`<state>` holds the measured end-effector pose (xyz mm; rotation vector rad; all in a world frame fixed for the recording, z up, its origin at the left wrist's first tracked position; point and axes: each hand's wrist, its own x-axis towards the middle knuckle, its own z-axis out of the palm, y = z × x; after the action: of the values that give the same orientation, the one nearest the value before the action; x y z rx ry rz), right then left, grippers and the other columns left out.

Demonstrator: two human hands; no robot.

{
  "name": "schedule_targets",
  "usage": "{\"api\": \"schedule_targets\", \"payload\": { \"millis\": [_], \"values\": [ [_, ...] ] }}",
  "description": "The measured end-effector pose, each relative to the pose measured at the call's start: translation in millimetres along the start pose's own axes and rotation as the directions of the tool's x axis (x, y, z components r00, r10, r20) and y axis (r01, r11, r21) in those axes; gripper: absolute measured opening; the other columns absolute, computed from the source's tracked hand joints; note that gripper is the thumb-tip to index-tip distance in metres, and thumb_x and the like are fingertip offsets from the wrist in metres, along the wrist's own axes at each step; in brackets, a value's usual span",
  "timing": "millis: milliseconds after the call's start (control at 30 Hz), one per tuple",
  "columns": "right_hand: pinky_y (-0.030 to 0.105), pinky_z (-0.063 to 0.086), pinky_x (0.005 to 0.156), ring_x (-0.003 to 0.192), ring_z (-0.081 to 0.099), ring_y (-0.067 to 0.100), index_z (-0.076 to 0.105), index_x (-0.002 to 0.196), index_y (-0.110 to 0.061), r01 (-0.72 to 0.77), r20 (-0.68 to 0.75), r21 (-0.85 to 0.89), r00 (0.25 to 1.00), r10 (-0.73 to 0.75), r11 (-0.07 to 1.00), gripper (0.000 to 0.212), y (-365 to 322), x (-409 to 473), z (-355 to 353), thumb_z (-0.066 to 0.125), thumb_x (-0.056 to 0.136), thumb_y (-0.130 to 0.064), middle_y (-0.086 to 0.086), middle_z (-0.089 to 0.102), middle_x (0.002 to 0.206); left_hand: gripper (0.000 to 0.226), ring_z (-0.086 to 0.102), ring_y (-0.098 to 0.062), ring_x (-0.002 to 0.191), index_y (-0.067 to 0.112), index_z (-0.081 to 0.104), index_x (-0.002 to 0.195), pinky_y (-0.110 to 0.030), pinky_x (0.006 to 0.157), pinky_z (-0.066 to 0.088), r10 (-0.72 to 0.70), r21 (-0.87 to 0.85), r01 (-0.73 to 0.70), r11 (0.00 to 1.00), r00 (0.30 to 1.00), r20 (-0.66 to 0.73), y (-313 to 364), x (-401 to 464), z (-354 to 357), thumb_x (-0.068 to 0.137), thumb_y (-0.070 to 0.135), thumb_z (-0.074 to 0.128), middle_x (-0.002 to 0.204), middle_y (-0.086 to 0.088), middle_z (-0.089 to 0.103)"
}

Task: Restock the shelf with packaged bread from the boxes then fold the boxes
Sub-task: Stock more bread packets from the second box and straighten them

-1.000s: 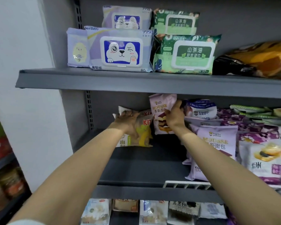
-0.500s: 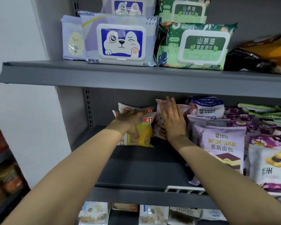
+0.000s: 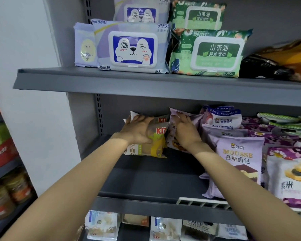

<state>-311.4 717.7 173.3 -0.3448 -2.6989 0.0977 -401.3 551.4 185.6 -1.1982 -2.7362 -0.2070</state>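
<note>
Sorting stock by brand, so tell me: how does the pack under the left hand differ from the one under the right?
The left pack is clear and yellow with red "KI" lettering; the right pack is pale purple. The left hand lies on the left pack, another like it behind; the right hand is on the right pack. Both stand at the shelf back.

Soft, even overhead light, dim shadow beneath each shelf [image 3: 146, 181], blurred edges, mild wide-angle bowing.

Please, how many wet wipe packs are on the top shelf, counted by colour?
Purple soft plastic wipe packs with a cartoon dog on the lid: 2
Small lavender plastic pack with a yellow chick: 1
Green soft plastic wipe packs with a white-framed lid: 2
Total: 5
</note>
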Motion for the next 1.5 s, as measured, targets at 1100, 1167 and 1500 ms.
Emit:
{"api": "schedule_targets", "payload": {
  "millis": [1100, 1167, 1500],
  "values": [
    [0.04, 0.046, 0.091, 0.119, 0.05, 0.035, 0.041, 0.135, -0.008, 0.343, 0.709, 0.416, 0.458, -0.536, 0.843, 0.048, -389.1, -154.8, 297.3, 0.053, 0.09, -0.016, 0.019, 0.049, 0.132, 0.03, 0.06, -0.037, 0.104, -0.005, 0.06, 0.107, -0.039, 0.082, 0.048, -0.824, -0.105, 0.964, 0.244, 0.264, 0.502, -261.9, -376.3, 209.9, 0.09, 0.019, 0.052, 0.113, -0.023, 0.062],
    [0.043, 0.04, 0.102, 0.129, 0.04, 0.037, 0.027, 0.146, -0.012, 0.32, 0.78, 0.366, 0.406, -0.476, 0.874, 0.064, -394.1, -161.4, 325.9, 0.056, 0.09, -0.025, 0.019, 0.038, 0.142, 0.033, 0.056, -0.034, 0.113, -0.002, 0.056, 0.118, -0.04, 0.091, 0.047, -0.784, -0.056, 0.972, 0.228, 0.217, 0.582, -269.3, -382.4, 233.6, 0.092, 0.017, 0.052, 0.124, -0.02, 0.058],
    [0.043, 0.031, 0.108, 0.136, 0.034, 0.037, -0.011, 0.149, -0.002, 0.213, 0.898, 0.166, 0.371, -0.237, 0.963, 0.104, -427.5, -176.9, 382.7, 0.066, 0.086, -0.031, 0.016, 0.043, 0.143, 0.035, 0.059, -0.028, 0.11, 0.011, 0.059, 0.12, -0.034, 0.089, 0.05, -0.72, -0.003, 0.974, 0.225, 0.169, 0.674, -283.9, -404.1, 289.8, 0.088, 0.023, 0.057, 0.119, -0.006, 0.061]
  ]
}}
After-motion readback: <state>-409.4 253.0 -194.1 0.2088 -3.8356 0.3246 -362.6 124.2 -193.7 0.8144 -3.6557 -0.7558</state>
